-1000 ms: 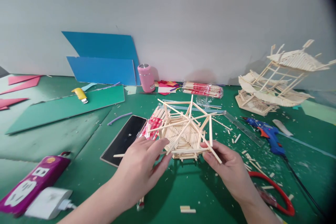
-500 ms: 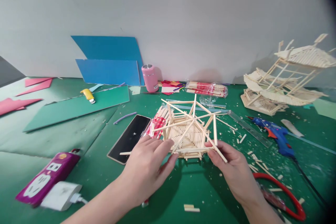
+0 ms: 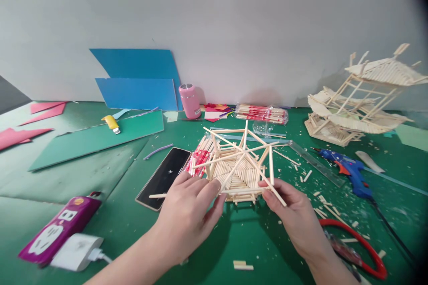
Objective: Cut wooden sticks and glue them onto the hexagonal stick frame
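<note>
A small hexagonal model made of thin wooden sticks (image 3: 238, 167) stands on the green table mat (image 3: 110, 213), with upright posts and crossing roof sticks. My left hand (image 3: 187, 216) grips its near left edge with the fingertips. My right hand (image 3: 294, 220) pinches its near right corner, where a slanted stick juts out. A packet of red-wrapped sticks (image 3: 199, 156) lies just behind my left hand, partly under the model.
A black phone (image 3: 163, 177) lies left of the model. A purple power strip with a white plug (image 3: 58, 236) sits near left. Ruler (image 3: 314, 164), blue glue gun (image 3: 346, 170) and red-handled cutters (image 3: 357, 245) lie right. A larger stick pavilion (image 3: 361, 98) stands far right.
Both hands stay on the stick model. The view has shifted slightly, so everything sits a little further right and lower in the picture.
</note>
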A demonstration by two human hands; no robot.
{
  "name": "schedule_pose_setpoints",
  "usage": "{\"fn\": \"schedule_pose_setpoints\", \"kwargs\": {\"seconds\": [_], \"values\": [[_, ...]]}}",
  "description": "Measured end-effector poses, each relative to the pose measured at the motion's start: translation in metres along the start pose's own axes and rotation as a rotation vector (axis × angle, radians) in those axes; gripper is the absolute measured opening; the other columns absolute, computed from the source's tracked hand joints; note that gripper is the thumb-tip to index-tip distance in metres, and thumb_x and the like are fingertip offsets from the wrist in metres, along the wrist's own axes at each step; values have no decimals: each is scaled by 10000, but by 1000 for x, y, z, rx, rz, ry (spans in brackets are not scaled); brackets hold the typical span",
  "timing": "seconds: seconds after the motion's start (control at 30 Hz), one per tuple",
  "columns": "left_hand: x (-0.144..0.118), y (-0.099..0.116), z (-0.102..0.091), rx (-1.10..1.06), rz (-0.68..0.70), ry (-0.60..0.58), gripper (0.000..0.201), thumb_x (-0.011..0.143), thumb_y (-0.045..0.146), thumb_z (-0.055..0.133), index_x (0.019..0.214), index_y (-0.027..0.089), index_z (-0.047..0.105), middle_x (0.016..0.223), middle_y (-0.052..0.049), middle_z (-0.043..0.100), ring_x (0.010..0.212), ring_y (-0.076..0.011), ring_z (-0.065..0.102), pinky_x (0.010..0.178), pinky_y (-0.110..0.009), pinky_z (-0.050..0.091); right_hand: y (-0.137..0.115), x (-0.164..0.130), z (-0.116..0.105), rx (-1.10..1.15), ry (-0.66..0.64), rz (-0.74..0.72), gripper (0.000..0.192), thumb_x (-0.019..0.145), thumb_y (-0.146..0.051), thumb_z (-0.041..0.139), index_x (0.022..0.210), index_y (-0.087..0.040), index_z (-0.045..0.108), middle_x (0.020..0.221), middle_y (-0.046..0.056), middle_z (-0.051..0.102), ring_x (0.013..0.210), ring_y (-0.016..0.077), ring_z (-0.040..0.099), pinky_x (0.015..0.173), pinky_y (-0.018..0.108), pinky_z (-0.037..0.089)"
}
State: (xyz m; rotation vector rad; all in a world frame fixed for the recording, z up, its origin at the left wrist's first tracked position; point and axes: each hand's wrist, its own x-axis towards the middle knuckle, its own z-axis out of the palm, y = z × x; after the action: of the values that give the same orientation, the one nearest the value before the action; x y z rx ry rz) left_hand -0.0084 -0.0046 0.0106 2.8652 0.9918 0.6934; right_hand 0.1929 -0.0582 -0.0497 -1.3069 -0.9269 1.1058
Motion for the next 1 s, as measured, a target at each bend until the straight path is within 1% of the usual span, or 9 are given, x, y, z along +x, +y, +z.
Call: {"fn": "schedule_pose_setpoints", "kwargs": {"seconds": [0.23,0.37,0.47,0.57,0.77,0.83,0.9,1.0], "values": [[-1,0,0,-33,-1,-11,102,826,129,478,858,122,575,593,-12,600,518,-160,503,571,-330,349,1,0,0,5,6,2,158,727,-369,675,832,-251,684,667,-45,571,581,67,431,537,147,375],[0,0,-1,-40,3,8,101,822,123,481,852,122,578,579,-4,590,501,-154,489,556,-320,336,1,1,1,2,4,2,154,728,-368,675,826,-250,682,670,-48,566,581,63,428,534,139,370],[0,-1,-1,-57,10,23,98,819,115,484,850,118,576,574,-2,590,494,-153,492,549,-317,329,1,1,2,0,4,2,152,732,-371,671,833,-258,680,681,-50,574,584,61,432,539,134,374],[0,-1,-2,-73,13,10,100,822,109,481,860,119,572,577,0,593,490,-153,494,551,-318,327,1,0,0,-1,4,4,152,731,-373,671,832,-260,679,686,-51,580,590,61,436,549,133,379],[-1,-1,0,-55,28,23,96,820,104,490,883,125,559,583,-1,607,495,-158,502,555,-319,338,2,0,0,-3,-9,14,171,745,-383,655,845,-246,672,692,-44,564,606,69,437,563,141,385],[-2,-2,2,-42,35,44,101,818,112,499,902,123,554,592,-8,616,505,-164,511,557,-320,349,2,-1,1,-2,-24,20,196,749,-388,649,886,-247,661,706,-40,557,635,79,453,585,149,400],[-3,-3,2,-25,34,78,124,819,130,510,937,116,545,598,-18,619,514,-171,518,554,-318,362,0,-3,0,5,-41,38,262,746,-387,653,970,-254,629,757,-34,547,692,91,476,634,162,424],[-9,-5,1,-27,19,118,169,826,156,513,985,100,524,585,-16,603,505,-168,521,539,-305,376,-5,-12,-10,-16,-38,83,387,754,-380,646,1111,-279,535,829,-37,503,732,90,491,650,159,442]]}}
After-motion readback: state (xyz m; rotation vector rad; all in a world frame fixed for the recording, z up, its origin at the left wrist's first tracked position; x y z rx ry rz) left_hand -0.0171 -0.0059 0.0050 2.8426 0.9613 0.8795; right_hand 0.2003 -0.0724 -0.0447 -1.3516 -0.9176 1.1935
